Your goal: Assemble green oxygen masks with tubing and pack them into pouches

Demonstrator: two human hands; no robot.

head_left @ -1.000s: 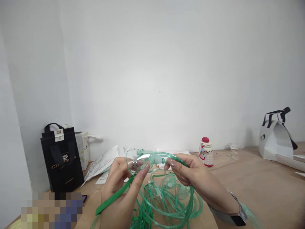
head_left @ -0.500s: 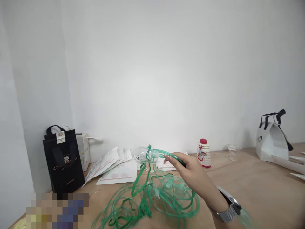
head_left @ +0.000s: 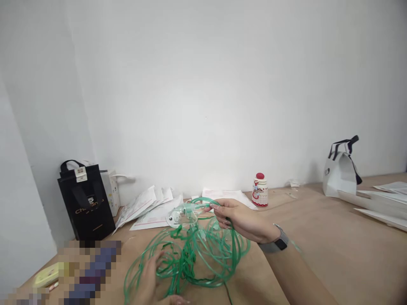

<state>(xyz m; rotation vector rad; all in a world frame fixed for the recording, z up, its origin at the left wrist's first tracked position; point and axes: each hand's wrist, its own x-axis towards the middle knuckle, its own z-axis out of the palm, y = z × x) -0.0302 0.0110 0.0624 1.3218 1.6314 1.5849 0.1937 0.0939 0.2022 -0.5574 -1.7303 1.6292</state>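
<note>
My right hand (head_left: 240, 217) is closed in a pinch on green oxygen tubing (head_left: 203, 199), just right of a clear oxygen mask (head_left: 182, 215) raised above the pile. Loops of the tubing hang down from these fingers. Below lies a tangle of more green tubing (head_left: 219, 275), green elastic straps (head_left: 187, 254) and another clear mask partly covered by it. At the lower left edge of the tangle is my left hand (head_left: 148, 277), fingers and thumb apart, slightly blurred. Whether it touches the tubing I cannot tell.
A black paper bag (head_left: 84, 216) and a white box (head_left: 112, 186) stand at the left. Flat white packets (head_left: 136, 207) lean behind the tangle. A red-capped bottle (head_left: 260, 192), a white bag (head_left: 340, 176) and papers (head_left: 375, 203) are on the right. A yellow case (head_left: 47, 274) lies front left.
My left hand has come into view at the tangle's lower left. My right hand has shifted slightly left, more tubing loops now hanging from it; the mask has also moved left. The view has shifted.
</note>
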